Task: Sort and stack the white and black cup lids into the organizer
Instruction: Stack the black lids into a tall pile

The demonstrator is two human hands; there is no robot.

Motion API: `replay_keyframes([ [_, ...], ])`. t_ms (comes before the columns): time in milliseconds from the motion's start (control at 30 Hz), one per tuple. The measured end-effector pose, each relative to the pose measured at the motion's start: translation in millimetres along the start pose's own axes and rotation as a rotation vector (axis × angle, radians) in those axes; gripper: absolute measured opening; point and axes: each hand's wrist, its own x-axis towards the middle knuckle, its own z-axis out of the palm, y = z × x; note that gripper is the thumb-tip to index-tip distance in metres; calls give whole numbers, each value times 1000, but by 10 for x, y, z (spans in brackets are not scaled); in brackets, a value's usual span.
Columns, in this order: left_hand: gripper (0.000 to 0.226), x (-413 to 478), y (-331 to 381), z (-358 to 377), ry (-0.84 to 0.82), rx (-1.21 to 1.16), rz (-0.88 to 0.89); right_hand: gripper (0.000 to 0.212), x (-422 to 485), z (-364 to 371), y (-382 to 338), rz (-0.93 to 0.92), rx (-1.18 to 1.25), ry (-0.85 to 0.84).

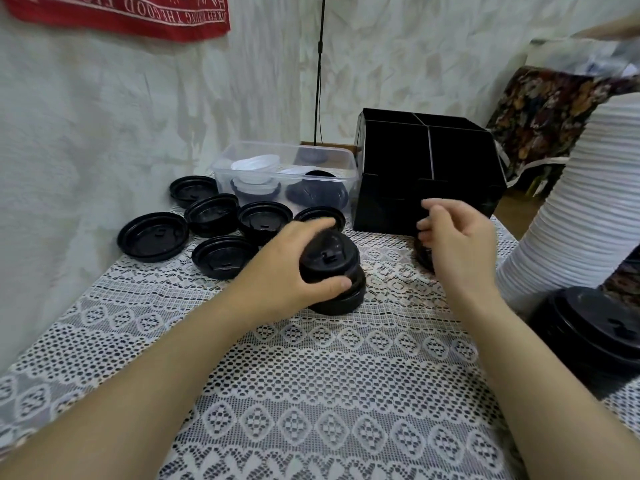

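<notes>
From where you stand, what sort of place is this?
Probably a room in a home: a white lace tablecloth covers the table, dark floral upholstered furniture stands behind it, and a red cloth banner hangs on the wall.

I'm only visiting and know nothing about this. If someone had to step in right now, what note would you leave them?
Left hand: grips the top black lid of a short black stack mid-table.
Right hand: fingers loosely curled, nothing seen in its grip, over more black lids in front of the organizer.
Done: a tall white stack and a bigger black stack are built at the right.
Left: loose black lids at the left and mixed lids in the clear bin still need sorting. No stack is visibly in the organizer yet.
</notes>
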Motion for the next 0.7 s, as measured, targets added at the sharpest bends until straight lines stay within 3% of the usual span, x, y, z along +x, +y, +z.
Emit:
replay_keyframes([
  [100,76,2,-21,58,-132,62,-1,25,68,-86,77,-98,-290,24],
  [233,77,23,-70,92,-182,90,-15,35,140,-109,191,-95,-614,-70],
  [500,79,51,-111,149,-224,68,-38,53,141,-77,291,-11,-851,-329],
  [700,80,59,-96,140,-224,56,-59,48,129,-73,314,-52,-933,-318],
])
